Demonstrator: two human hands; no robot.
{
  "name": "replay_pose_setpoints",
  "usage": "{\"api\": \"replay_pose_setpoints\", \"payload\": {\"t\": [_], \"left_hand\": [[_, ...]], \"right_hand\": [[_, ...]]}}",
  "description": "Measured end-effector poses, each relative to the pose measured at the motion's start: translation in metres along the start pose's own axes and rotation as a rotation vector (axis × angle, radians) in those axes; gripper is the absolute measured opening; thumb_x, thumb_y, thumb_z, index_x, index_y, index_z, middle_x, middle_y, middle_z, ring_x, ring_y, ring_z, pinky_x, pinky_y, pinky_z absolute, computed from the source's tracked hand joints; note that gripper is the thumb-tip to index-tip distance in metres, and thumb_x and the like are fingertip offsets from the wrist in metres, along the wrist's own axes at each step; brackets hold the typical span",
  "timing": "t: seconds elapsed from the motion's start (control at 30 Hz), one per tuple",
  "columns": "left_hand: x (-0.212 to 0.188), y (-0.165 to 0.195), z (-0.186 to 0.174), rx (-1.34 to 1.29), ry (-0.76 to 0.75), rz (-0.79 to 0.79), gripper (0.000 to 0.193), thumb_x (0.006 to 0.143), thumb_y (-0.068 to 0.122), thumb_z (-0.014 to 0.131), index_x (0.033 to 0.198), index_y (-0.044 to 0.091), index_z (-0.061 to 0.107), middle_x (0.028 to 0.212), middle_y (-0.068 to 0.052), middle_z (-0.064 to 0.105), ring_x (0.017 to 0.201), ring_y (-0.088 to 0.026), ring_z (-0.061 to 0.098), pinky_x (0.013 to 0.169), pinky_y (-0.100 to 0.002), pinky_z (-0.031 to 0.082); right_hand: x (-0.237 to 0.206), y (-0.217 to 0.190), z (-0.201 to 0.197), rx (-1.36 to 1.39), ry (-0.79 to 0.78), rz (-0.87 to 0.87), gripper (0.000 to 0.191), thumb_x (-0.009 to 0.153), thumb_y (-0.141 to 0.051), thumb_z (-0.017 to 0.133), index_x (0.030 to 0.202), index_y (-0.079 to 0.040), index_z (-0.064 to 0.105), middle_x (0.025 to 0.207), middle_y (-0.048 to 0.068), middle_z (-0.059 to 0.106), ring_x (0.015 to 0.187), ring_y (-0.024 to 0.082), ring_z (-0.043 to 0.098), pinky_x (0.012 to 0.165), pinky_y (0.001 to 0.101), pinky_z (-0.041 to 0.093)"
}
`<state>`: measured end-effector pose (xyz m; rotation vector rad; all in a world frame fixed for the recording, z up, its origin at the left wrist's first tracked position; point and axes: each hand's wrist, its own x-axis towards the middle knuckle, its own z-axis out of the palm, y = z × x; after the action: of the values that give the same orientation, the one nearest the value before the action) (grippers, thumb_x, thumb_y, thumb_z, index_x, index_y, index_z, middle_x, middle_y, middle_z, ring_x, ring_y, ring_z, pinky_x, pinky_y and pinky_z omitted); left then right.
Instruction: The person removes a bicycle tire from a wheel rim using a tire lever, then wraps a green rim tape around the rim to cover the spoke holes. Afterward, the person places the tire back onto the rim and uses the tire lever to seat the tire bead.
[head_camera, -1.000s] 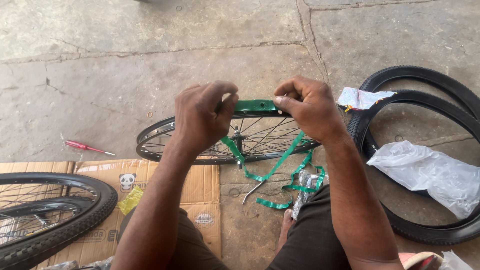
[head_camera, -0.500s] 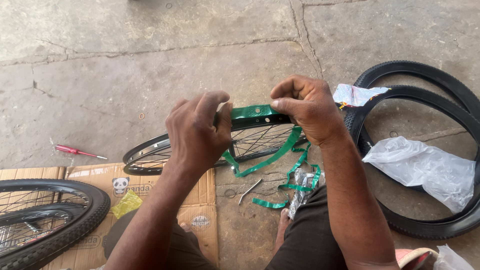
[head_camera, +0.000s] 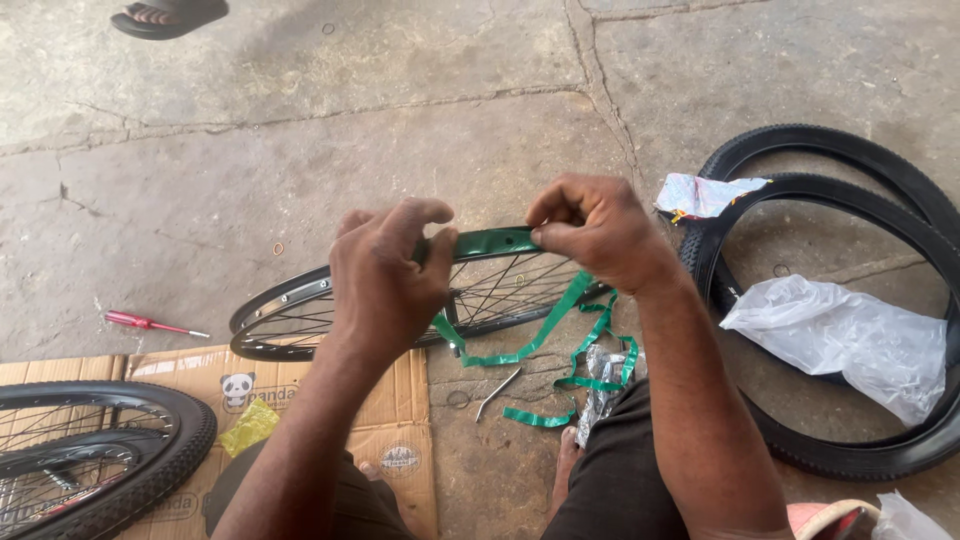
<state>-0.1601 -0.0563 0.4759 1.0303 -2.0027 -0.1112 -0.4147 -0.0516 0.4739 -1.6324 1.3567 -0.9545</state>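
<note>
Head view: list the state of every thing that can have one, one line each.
Left hand: closed on the rim, pressing the green strip.
Right hand: pinching the green strip on the rim.
Green strip: partly seated on the rim, the rest trailing loose.
Bare wheel rim: tilted up, no tyre.
Loose tyres: flat on the floor, unmounted.
Red screwdriver: lying untouched.
Tyred wheel: flat on cardboard.

Place: a bicycle repair spot, worked on the ground.
Floor: cracked concrete (head_camera: 300, 150), stained, serving as workbench.
Wheels: a bare spoked rim (head_camera: 300, 315) at the middle; a tyred wheel (head_camera: 120, 450) at the lower left corner.
Tyres: two loose black ones (head_camera: 850, 200) at the right edge.
Tools: red screwdriver (head_camera: 150, 323) and metal lever (head_camera: 497, 392) on the floor.
Mat: flattened cardboard (head_camera: 390, 400).
</note>
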Motion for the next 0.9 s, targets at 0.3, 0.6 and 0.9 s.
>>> {"api": "replay_pose_setpoints", "payload": {"t": [0.3,0.6,0.9], "left_hand": [[0.015,-0.012,-0.025,-0.229,-0.302,-0.22,0.011,0.092,0.005,0.072,0.103,0.006,0.072,0.06,0.001,0.062,0.045,-0.006,0.048,0.037,-0.024,0.033],[0.02,-0.009,-0.031,-0.243,-0.312,-0.242,0.013,0.092,0.006,0.072,0.105,0.005,0.072,0.058,0.0,0.061,0.044,-0.006,0.048,0.037,-0.024,0.033],[0.015,-0.02,-0.024,-0.248,-0.32,-0.258,0.016,0.091,0.006,0.072,0.107,0.006,0.071,0.06,0.0,0.063,0.044,-0.005,0.049,0.036,-0.024,0.033]], "right_hand": [[-0.006,-0.023,0.009,-0.101,0.036,-0.004,0.01,0.084,-0.006,0.075,0.094,-0.003,0.073,0.071,0.0,0.067,0.06,0.004,0.057,0.053,0.0213,0.046],[-0.008,-0.04,0.019,-0.226,0.148,0.025,0.012,0.082,-0.009,0.077,0.093,-0.006,0.074,0.076,0.0,0.071,0.066,0.005,0.064,0.058,0.0233,0.053],[-0.008,-0.05,0.032,-0.713,0.105,-0.537,0.019,0.09,-0.002,0.072,0.088,-0.019,0.079,0.081,0.0,0.056,0.084,0.017,0.056,0.071,0.0341,0.051]]}}
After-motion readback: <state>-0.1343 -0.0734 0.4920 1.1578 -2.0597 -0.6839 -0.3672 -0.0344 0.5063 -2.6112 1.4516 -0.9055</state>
